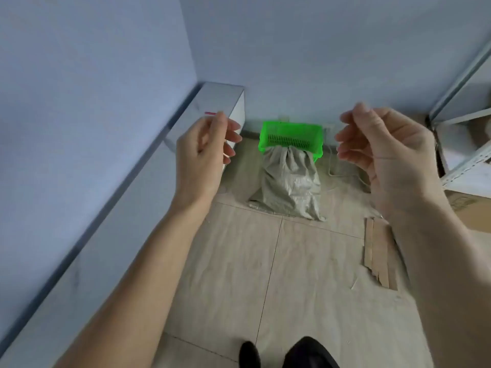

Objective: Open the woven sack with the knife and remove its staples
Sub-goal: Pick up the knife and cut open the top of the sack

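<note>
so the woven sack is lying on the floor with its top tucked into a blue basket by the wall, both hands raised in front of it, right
Not quite: the basket is bright green, not blue. The head view shows the woven sack lying on the floor with its top in that green basket by the wall, and both the left hand and the right hand raised in front of it.

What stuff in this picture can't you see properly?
- Woven sack: its mouth is hidden by the green basket, head view.
- Staples: too small to see.
- Knife: only a blurred red bit shows past the left hand.
- Right hand: thin thread, faint.
</note>
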